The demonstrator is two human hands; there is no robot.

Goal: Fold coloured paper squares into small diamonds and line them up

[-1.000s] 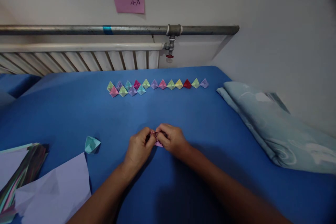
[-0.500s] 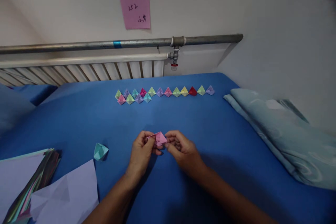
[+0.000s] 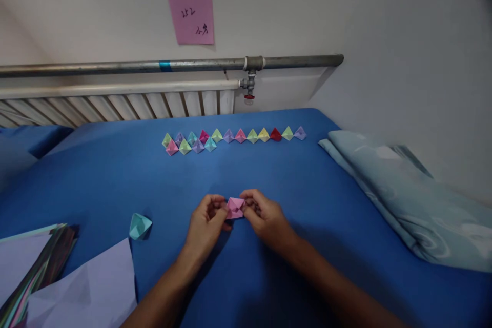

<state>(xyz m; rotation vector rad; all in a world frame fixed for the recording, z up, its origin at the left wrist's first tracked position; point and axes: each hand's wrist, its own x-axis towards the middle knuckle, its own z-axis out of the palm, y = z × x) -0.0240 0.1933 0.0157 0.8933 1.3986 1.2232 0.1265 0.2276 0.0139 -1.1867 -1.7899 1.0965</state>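
Pinching pink piece (image 3: 234, 207), likely mostly folded, in left hand (image 3: 205, 223) and right hand (image 3: 269, 220). See folded row (image 3: 240, 136) beyond it, teal piece (image 3: 139, 226) left of it.

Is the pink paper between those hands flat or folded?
Folded: the pink paper, between the left hand and the right hand, shows small angled faces meeting at creases and pointed corners.

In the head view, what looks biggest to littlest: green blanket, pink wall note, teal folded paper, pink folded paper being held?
1. Folded pale green blanket
2. Pink wall note
3. Teal folded paper and pink folded paper: too alike to rank; fingers partly cover the pink one.
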